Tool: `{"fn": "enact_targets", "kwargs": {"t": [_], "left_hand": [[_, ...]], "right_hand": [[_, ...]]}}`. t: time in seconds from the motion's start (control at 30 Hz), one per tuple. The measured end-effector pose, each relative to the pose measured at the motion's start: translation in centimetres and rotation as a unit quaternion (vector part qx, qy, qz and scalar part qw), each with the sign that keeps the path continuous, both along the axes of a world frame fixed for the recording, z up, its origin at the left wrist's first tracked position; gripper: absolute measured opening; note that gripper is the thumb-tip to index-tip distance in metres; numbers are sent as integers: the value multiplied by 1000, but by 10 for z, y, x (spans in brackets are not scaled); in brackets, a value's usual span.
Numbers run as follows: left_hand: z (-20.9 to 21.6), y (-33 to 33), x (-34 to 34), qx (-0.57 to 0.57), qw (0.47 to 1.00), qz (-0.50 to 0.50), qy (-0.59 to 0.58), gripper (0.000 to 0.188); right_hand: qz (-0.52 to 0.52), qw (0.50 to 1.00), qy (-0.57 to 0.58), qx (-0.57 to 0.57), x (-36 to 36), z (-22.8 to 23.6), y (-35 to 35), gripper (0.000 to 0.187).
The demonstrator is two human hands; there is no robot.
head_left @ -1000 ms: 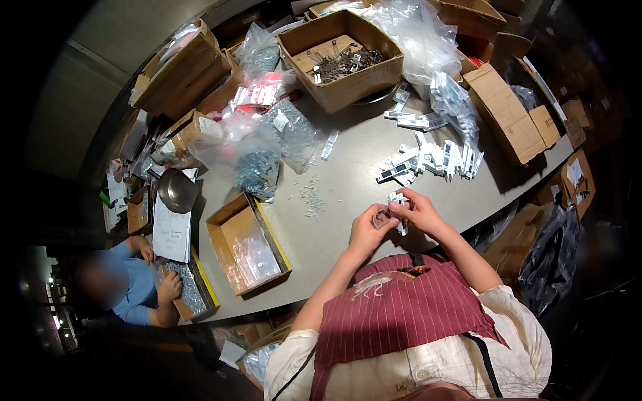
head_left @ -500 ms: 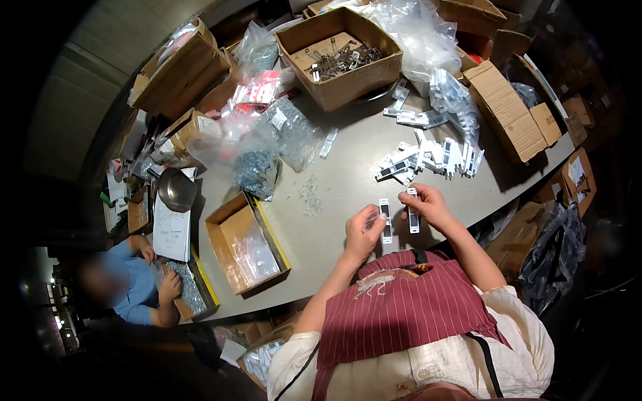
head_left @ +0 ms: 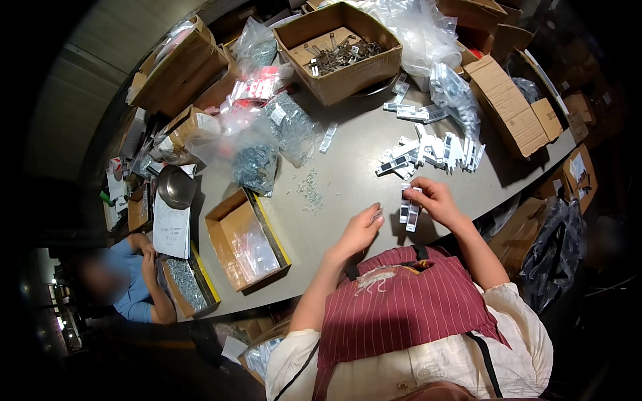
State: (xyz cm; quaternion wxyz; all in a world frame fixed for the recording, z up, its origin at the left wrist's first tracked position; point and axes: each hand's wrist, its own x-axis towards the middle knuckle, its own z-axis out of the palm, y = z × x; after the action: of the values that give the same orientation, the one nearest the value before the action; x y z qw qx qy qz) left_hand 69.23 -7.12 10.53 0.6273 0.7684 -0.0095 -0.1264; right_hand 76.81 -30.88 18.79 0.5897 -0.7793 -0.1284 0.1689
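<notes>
My right hand (head_left: 433, 198) grips two narrow white pieces (head_left: 410, 214) with dark inset windows, side by side just above the table. To its left, my left hand (head_left: 360, 230) is closed, with a small thin shiny thing (head_left: 378, 212) showing at its fingertips; I cannot make out what it is. Beyond my hands lies a loose pile of similar white pieces (head_left: 435, 152). One more white piece (head_left: 328, 138) lies apart on the left, near a scatter of small screw-like metal bits (head_left: 310, 192).
A cardboard box of metal parts (head_left: 328, 88) stands at the far middle. Clear bags of small hardware (head_left: 256, 167) lie to the left, beside an open shallow box (head_left: 224, 220). A co-worker in blue (head_left: 137, 284) sits far left by a tray of small parts (head_left: 186, 284). Another carton (head_left: 505, 110) is at right.
The white piece from my left hand is now with the other one in my right hand. My left hand has drawn slightly away. The co-worker's hands have come together.
</notes>
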Motion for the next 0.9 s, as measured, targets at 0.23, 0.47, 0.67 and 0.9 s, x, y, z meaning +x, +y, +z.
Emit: {"fn": "enact_targets", "kwargs": {"t": [0.23, 0.47, 0.67, 0.9], "left_hand": [[83, 8, 10, -69, 977, -84, 182, 25], [90, -18, 0, -308, 909, -53, 274, 26], [97, -13, 2, -360, 891, -78, 266, 28], [106, -23, -6, -362, 887, -91, 273, 25]], "right_hand": [[-44, 986, -29, 159, -3, 20, 7, 19], [-18, 946, -318, 61, -15, 60, 25, 16], [84, 918, -380, 70, -19, 56, 19, 17], [39, 987, -153, 29, -24, 35, 25, 21]]}}
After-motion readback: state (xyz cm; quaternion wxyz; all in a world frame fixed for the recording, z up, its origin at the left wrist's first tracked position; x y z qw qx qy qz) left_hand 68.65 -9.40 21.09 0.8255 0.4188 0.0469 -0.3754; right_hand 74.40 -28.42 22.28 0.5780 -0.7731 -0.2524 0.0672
